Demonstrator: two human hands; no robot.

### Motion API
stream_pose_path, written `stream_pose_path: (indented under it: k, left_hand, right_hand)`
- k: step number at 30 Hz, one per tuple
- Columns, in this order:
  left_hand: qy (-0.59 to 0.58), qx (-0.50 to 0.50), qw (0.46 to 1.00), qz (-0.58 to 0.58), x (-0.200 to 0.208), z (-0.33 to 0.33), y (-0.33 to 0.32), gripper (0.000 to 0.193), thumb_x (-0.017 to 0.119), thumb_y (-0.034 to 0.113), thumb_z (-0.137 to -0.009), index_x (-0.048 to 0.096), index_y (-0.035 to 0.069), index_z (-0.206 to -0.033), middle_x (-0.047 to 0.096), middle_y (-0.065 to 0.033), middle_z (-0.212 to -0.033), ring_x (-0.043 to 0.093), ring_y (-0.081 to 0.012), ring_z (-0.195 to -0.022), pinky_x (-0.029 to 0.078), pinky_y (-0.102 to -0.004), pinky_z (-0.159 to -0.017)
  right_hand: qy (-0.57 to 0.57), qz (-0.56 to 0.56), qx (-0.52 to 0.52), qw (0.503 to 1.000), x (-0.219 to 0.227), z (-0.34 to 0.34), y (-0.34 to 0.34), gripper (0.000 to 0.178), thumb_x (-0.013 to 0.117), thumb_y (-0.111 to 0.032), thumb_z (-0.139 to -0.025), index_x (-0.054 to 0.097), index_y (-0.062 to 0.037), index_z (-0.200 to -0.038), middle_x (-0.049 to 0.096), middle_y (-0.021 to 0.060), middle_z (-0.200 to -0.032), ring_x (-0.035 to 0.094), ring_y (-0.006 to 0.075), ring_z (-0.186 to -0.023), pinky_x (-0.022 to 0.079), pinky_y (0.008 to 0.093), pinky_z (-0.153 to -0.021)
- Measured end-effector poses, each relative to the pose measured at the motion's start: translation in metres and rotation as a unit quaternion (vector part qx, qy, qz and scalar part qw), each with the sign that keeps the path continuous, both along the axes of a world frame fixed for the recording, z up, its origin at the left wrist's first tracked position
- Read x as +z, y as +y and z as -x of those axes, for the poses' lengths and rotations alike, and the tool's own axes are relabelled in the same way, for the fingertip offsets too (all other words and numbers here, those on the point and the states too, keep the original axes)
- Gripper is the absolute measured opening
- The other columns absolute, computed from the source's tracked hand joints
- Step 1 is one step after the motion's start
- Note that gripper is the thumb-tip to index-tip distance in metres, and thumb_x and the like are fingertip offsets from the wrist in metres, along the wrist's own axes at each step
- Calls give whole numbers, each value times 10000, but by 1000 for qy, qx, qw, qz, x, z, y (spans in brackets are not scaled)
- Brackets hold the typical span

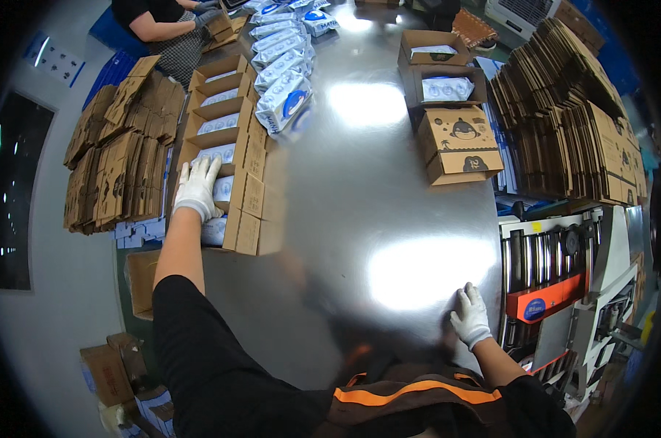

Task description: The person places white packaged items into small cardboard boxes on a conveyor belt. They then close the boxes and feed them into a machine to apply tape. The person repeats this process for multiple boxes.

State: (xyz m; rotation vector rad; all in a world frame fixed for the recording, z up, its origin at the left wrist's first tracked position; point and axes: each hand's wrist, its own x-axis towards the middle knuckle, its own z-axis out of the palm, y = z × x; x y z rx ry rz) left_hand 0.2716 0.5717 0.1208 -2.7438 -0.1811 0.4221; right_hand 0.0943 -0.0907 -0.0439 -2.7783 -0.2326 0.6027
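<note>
My left hand (197, 186), in a white glove, reaches out to the left and rests on an open cardboard box (248, 212) that holds a white and blue packet (224, 188). That box is the nearest in a row of open boxes (221, 109) along the left side of the shiny metal table (359, 197). My right hand (470, 315), also gloved, lies flat with fingers spread on the table's near right edge and holds nothing.
Several white and blue packets (283, 66) lie in a line at the far left. On the right stand two open boxes (443, 80) and a closed one (462, 142). Flat carton stacks (118, 153) (564, 109) flank the table. Another person (166, 25) works far left. A machine (564, 292) stands right.
</note>
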Motion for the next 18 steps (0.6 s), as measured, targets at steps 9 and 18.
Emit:
stream_pose_path:
  k: [9,18]
  left_hand:
    - [25,116,976,184,-5,23,-30,888,884,439,-594,573,48,-1328,624,-231,-1329,621,-364,-1219,499,-395,-1043]
    - [-1,18,944,328,-9,145,-272,854,833,407,-654,571,29,-1373,644,-246,-1283,640,-391,-1176,507,-430,-1038]
  right_hand:
    - [-60,25,-14,998,-3,8,12,693,710,-220,-819,490,-12,-1442,396,294,-1542,380,467,-1423,326,501,-1197]
    - [112,-345,-114,925,110,12,36,514,676,-375,-973,640,-17,-1339,683,188,-1282,641,283,-1219,483,360,-1057]
